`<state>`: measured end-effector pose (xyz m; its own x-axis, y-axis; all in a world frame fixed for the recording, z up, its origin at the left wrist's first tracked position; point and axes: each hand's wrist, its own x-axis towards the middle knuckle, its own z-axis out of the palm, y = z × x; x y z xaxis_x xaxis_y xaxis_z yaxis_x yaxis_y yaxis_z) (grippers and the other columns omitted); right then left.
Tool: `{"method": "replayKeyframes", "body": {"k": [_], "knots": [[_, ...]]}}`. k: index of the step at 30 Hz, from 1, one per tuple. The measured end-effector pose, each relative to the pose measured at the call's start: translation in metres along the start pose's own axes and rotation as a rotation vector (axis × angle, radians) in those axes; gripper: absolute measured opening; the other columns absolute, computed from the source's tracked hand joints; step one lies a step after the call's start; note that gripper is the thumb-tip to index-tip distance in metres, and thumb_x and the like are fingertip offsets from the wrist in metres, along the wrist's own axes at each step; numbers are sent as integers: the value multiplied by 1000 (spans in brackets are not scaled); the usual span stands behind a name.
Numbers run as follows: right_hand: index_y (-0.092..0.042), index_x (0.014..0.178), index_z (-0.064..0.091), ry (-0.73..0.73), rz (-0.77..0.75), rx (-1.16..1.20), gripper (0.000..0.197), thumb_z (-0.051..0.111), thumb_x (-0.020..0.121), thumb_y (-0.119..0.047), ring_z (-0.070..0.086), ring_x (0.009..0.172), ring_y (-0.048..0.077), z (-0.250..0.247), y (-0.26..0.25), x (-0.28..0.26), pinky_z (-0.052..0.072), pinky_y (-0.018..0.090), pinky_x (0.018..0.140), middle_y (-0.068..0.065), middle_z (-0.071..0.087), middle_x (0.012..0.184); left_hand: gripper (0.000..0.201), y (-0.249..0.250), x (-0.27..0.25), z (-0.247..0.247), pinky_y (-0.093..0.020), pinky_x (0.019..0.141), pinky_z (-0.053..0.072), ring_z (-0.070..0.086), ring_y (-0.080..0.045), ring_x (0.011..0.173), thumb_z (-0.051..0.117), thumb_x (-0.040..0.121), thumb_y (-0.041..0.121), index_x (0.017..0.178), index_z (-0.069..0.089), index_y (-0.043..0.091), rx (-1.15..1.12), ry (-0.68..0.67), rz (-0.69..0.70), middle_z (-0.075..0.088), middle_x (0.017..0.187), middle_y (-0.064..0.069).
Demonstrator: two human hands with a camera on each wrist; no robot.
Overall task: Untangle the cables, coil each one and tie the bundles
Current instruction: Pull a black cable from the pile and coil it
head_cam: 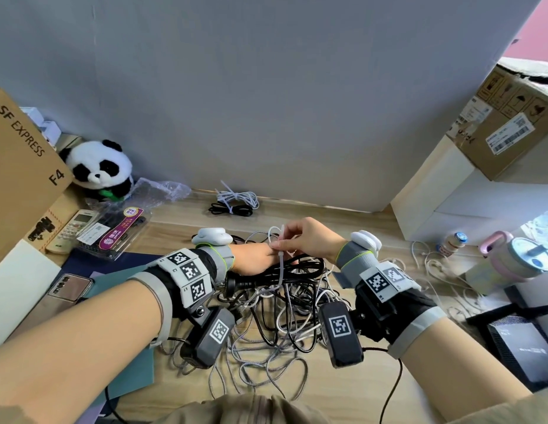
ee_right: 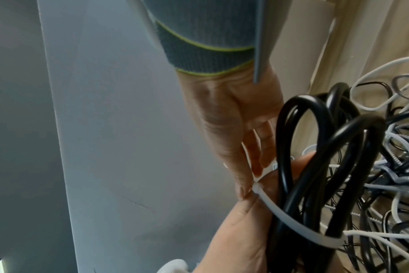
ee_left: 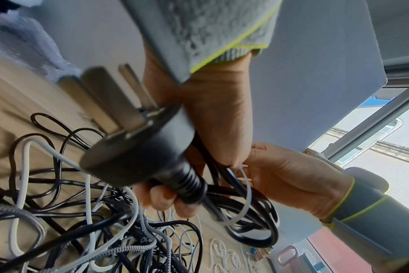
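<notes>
My left hand (head_cam: 260,260) grips a coiled black power cable (head_cam: 300,267) above the desk; its fingers curl round the strands just behind the black plug (ee_left: 138,147). A white zip tie (head_cam: 280,255) is looped around the coil (ee_right: 315,147). My right hand (head_cam: 280,243) pinches the tie's upper part between thumb and fingertips, right above my left hand. In the right wrist view the tie (ee_right: 292,218) crosses the black strands, and its head (ee_right: 256,189) sits at my fingertips (ee_right: 243,192). Most of my left palm is hidden by the cable.
A tangle of black, white and braided grey cables (head_cam: 275,325) lies under my hands on the wooden desk (head_cam: 373,228). Two tied bundles (head_cam: 234,203) rest by the wall. Loose white ties (head_cam: 435,264), a bottle (head_cam: 451,243), a pink cup (head_cam: 511,255), a phone (head_cam: 70,286) and boxes stand around.
</notes>
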<state>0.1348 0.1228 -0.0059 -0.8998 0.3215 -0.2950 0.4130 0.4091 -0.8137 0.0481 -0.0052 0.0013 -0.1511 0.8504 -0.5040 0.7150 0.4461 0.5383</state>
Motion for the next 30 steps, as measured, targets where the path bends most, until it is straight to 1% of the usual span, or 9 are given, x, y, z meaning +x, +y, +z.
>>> {"method": "replayKeyframes", "body": {"k": [6, 13, 15, 18, 21, 23, 25, 27, 30], "knots": [[-11, 68, 58, -31, 12, 143, 20, 74, 81, -11, 62, 60, 7, -1, 12, -4, 49, 18, 68, -3, 66, 65, 33, 8, 6, 1, -19, 57, 30, 42, -16, 77, 25, 104, 18, 113, 53, 3, 50, -45, -69, 49, 87, -8], [-15, 63, 56, 77, 27, 258, 26, 74, 80, -9, 54, 62, 14, -1, 28, -6, 46, 23, 63, 7, 61, 67, 36, 15, 10, -1, -23, 95, 36, 50, -25, 112, 26, 102, 13, 121, 54, -1, -45, -84, -82, 54, 128, -15], [-16, 63, 55, 114, 46, 260, 27, 75, 80, -12, 48, 62, 15, 2, 32, -6, 39, 22, 57, 8, 58, 68, 33, 12, 9, 0, -21, 93, 37, 48, -17, 109, 28, 102, 17, 118, 55, 7, -165, -83, -65, 55, 125, -5], [-16, 63, 54, 157, 38, 252, 28, 73, 80, -7, 47, 70, 21, 6, 32, -6, 38, 29, 62, 11, 57, 71, 38, 12, 5, 2, -20, 98, 26, 41, -8, 117, 29, 101, 29, 135, 43, 19, -347, -90, -39, 47, 129, 7], [-17, 62, 54, 221, 18, 189, 29, 73, 80, -6, 51, 69, 21, 10, 30, -5, 44, 33, 70, 5, 58, 65, 46, 15, 3, 4, -14, 99, 20, 36, -9, 125, 26, 102, 34, 142, 35, 15, -325, -74, -70, 40, 131, 7], [-22, 58, 54, 282, 25, 163, 32, 76, 78, -10, 54, 65, 25, 13, 31, -4, 48, 41, 70, 3, 60, 63, 43, 15, 7, 6, -10, 85, 28, 42, -10, 113, 19, 105, 25, 136, 42, 5, -284, -78, -95, 45, 129, 2], [-26, 53, 53, 352, 21, 116, 35, 78, 75, -15, 58, 66, 35, 17, 32, -2, 51, 48, 71, 4, 62, 65, 50, 13, 10, 9, -18, 78, 42, 60, -20, 95, 17, 105, 25, 122, 51, -8, -301, -143, -113, 58, 124, -18], [-28, 53, 49, 430, 12, 31, 37, 78, 74, -20, 56, 66, 27, 21, 33, 1, 50, 41, 69, -1, 61, 67, 53, 7, 13, 10, -27, 78, 49, 66, -22, 76, 17, 105, 25, 115, 53, -13, -328, -188, -117, 65, 110, -27], [-27, 55, 45, 534, 22, -23, 38, 76, 76, -20, 57, 67, 21, 25, 31, 5, 48, 35, 66, 0, 63, 69, 36, 6, 16, 10, -32, 91, 40, 58, -33, 105, 23, 104, 13, 124, 46, -6, -264, -58, -170, 59, 119, -25]]}}
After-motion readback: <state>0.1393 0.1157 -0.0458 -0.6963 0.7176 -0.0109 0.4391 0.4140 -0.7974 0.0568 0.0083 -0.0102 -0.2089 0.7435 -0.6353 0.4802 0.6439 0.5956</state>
